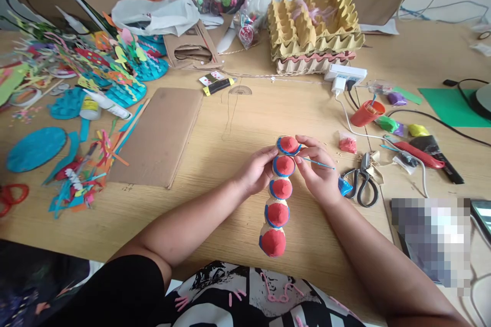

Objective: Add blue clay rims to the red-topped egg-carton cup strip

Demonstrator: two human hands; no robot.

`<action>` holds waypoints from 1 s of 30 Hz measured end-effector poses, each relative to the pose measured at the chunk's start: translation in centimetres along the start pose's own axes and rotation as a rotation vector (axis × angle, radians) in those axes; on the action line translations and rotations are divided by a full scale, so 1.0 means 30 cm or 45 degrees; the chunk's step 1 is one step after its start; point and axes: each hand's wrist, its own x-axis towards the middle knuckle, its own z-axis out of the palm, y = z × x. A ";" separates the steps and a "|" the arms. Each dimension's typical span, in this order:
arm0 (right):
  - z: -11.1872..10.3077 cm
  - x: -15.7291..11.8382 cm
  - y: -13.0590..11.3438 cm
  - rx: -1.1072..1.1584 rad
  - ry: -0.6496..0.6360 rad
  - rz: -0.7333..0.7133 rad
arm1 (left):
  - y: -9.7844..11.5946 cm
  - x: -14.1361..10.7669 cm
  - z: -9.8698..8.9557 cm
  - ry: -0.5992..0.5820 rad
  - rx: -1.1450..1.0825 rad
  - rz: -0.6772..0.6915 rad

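A strip of egg-carton cups (pixel 281 189) runs lengthwise in front of me, each cup topped with a red clay dome. Blue clay edges the domes, all round on some and only partly on the lower ones. My left hand (pixel 259 168) grips the strip's far part from the left, its fingers partly hidden behind the cups. At the right side of the farthest cups, my right hand (pixel 317 168) is pinched closed. A thin blue strand (pixel 320 164) sticks out from its fingers to the right; whether it is clay or a stick I cannot tell.
Pliers (pixel 363 181) and blue clay (pixel 344 186) lie right of my right hand. An orange cup (pixel 367 113) and a power strip (pixel 347 73) stand behind. A cardboard sheet (pixel 161 133) and paper scraps (pixel 90 168) are left; egg trays (pixel 314 30) are stacked at the back.
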 end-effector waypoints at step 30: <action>0.005 0.012 -0.047 -0.030 0.030 -0.012 | 0.001 0.000 -0.018 0.023 0.083 -0.140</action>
